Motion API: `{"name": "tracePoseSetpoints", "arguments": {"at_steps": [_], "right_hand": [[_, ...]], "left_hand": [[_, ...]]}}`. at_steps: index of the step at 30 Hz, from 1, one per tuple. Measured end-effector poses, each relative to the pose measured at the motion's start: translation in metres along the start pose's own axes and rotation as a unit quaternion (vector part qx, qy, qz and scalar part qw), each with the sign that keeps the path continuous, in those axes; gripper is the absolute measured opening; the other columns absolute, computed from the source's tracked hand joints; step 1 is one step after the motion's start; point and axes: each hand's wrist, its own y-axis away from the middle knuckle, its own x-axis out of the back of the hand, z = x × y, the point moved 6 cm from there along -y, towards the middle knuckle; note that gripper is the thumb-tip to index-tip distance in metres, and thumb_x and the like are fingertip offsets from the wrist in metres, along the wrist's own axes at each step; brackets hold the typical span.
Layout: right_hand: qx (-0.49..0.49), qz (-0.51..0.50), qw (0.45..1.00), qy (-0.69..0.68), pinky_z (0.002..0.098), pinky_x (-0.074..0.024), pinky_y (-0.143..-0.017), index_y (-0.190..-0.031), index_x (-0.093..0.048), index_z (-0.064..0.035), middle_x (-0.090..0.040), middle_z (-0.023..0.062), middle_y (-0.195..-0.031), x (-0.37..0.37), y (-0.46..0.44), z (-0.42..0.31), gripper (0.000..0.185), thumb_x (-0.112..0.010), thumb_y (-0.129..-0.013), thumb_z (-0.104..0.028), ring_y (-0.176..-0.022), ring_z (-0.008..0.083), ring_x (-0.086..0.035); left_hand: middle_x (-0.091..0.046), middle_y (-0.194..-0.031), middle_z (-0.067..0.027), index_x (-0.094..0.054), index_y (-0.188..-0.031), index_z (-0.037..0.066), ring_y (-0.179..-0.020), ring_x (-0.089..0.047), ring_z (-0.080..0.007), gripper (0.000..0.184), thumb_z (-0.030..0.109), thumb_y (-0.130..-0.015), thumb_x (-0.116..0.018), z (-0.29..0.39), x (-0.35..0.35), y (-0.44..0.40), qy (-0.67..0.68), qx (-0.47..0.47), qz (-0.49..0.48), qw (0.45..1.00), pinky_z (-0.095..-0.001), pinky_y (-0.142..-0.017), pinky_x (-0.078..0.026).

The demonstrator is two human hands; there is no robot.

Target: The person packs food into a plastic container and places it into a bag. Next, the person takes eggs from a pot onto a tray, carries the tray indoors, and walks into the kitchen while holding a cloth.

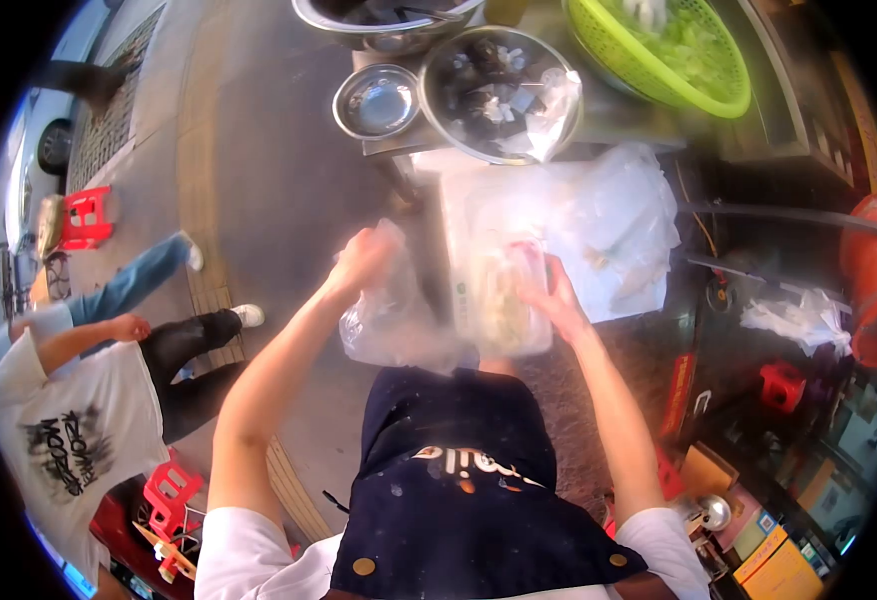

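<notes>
- Gripped at its upper part by the left hand, whose fingers are closed and blurred, is a clear bag.
- By the right hand, a clear packet with pale contents is held along its right side, fingers bent round the edge; what is inside cannot be made out.
- Both bag and packet are held in front of the apron; whether they are joined at their lower edges cannot be told.
- Behind the packet, white plastic is spread in overlapping layers, partly covered by it in the view.
- Farther forward, a small bowl is set just beside a larger bowl, in which dark and white scraps are contained.
- Another bowl is cut off by the upper edge of the view.
- To the right, leafy greens are held in a green basket.
- At the left, a person in a lettered white shirt is seen, well apart from the hands.
</notes>
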Motion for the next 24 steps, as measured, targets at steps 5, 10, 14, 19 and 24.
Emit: {"name": "tracePoseSetpoints", "arguments": {"at_steps": [5, 10, 14, 19, 24], "right_hand": [[-0.024, -0.136, 0.967, -0.214, 0.0363, -0.0493, -0.095, -0.137, -0.04, -0.0004, -0.05, 0.0094, -0.133, -0.077, 0.06, -0.045, 0.061, -0.065, -0.084, -0.018, -0.118, 0.0203, -0.053], [-0.16, -0.008, 0.865, -0.476, 0.0381, -0.0479, -0.097, -0.135, -0.042, -0.0012, -0.057, 0.0103, -0.124, -0.08, 0.065, 0.006, 0.049, -0.058, -0.092, -0.019, -0.113, 0.0217, -0.057], [-0.11, 0.163, 0.836, -0.512, 0.0399, -0.0438, -0.1, -0.136, -0.042, -0.0063, -0.052, 0.008, -0.129, -0.044, 0.062, 0.046, 0.048, -0.058, -0.092, -0.014, -0.12, 0.0211, -0.05], [-0.023, 0.323, 0.834, -0.446, 0.04, -0.0384, -0.103, -0.141, -0.032, -0.0063, -0.042, 0.0054, -0.138, -0.001, 0.053, 0.081, 0.065, -0.065, -0.086, -0.004, -0.128, 0.022, -0.04], [-0.072, 0.281, 0.947, -0.135, 0.0386, -0.0443, -0.098, -0.145, -0.023, -0.0024, -0.034, 0.0136, -0.144, 0.037, 0.058, 0.091, 0.077, -0.067, -0.082, -0.001, -0.127, 0.0267, -0.042]], "left_hand": [[-0.057, -0.084, -0.0014, -0.06, -0.11, 0.004, -0.066, -0.053, -0.0089, 0.029, 0.021, -0.087, -0.059, 0.068, -0.074, 0.008, 0.119, -0.039, -0.205, 0.971, -0.0232, -0.054, -0.043], [-0.058, -0.082, 0.0009, -0.061, -0.11, 0.004, -0.069, -0.05, -0.0048, 0.037, 0.036, -0.093, -0.054, 0.137, -0.057, 0.077, 0.005, -0.29, -0.092, 0.953, -0.0206, -0.056, -0.041], [-0.056, -0.075, -0.0003, -0.06, -0.115, 0.005, -0.065, -0.05, -0.0078, 0.056, 0.054, -0.097, -0.041, 0.074, -0.089, 0.123, -0.013, -0.287, -0.022, 0.958, -0.0236, -0.055, -0.042], [-0.062, -0.08, -0.0054, -0.041, -0.139, 0.01, -0.067, -0.058, -0.0112, 0.049, 0.042, -0.103, -0.033, -0.039, -0.17, 0.104, 0.233, -0.077, -0.104, 0.964, -0.024, -0.061, -0.046], [-0.066, -0.104, -0.0101, -0.052, -0.126, 0.009, -0.086, -0.061, -0.0157, 0.042, 0.038, -0.103, -0.033, -0.033, -0.153, 0.067, 0.275, 0.014, -0.039, 0.96, -0.0299, -0.072, -0.049]]}}
